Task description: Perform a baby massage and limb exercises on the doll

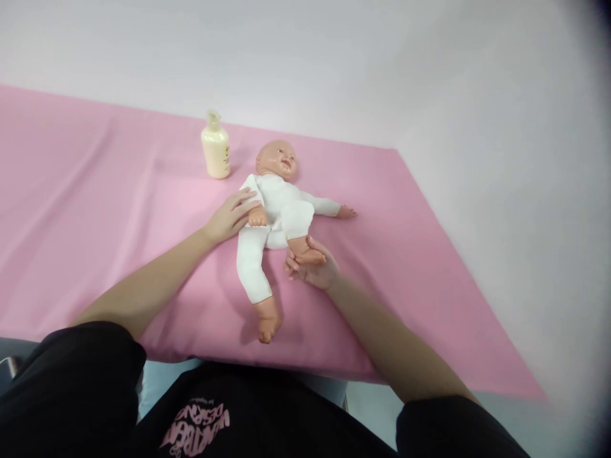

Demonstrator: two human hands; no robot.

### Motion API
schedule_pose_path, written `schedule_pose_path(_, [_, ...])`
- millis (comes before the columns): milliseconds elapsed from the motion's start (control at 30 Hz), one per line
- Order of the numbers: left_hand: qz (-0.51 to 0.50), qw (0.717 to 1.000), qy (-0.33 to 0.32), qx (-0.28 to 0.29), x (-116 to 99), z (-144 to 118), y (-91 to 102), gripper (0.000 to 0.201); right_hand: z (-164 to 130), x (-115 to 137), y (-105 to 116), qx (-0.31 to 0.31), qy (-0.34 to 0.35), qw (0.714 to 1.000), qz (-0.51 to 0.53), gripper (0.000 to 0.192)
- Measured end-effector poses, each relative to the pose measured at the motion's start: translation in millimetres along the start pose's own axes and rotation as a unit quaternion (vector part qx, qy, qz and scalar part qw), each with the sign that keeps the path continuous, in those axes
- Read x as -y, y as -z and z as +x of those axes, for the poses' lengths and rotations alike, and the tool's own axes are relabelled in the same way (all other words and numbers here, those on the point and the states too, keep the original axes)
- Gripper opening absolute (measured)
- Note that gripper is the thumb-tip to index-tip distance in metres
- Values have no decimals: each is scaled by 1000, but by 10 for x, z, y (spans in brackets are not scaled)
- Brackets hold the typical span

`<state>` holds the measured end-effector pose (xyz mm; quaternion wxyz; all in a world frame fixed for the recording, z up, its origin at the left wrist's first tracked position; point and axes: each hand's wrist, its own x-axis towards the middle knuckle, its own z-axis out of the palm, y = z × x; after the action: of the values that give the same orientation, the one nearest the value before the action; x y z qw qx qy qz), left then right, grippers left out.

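Note:
A baby doll [277, 207] in a white suit lies on its back on the pink sheet [95, 210], head toward the wall. My left hand [230, 216] rests flat against the doll's side, touching its arm. One bare foot of the doll is cupped in my right hand [312, 266], and that leg is bent upward. The doll's other leg stretches toward me, and its far arm lies out to the right.
A cream lotion bottle [216, 146] stands upright on the sheet just left of the doll's head. A plain white wall rises behind and to the right. The sheet's near edge runs just past the doll's outstretched foot.

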<state>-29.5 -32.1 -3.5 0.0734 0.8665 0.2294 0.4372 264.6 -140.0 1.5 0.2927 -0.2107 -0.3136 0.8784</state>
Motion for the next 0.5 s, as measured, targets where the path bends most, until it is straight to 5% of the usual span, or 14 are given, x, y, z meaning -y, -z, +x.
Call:
schedule_pose_path(300, [28,998,7,47,-87,22,-13,34,2,19,-50,-23,-3,1000,-3,53])
schedule_pose_path(400, [-22,998,57,-4,-81,27,-29,40,-4,-11,-13,15,9,1000,-20,53])
schedule_pose_path(500, [-110,970,173,-131,1,37,-53,58,-14,-49,21,71,28,996,-41,53])
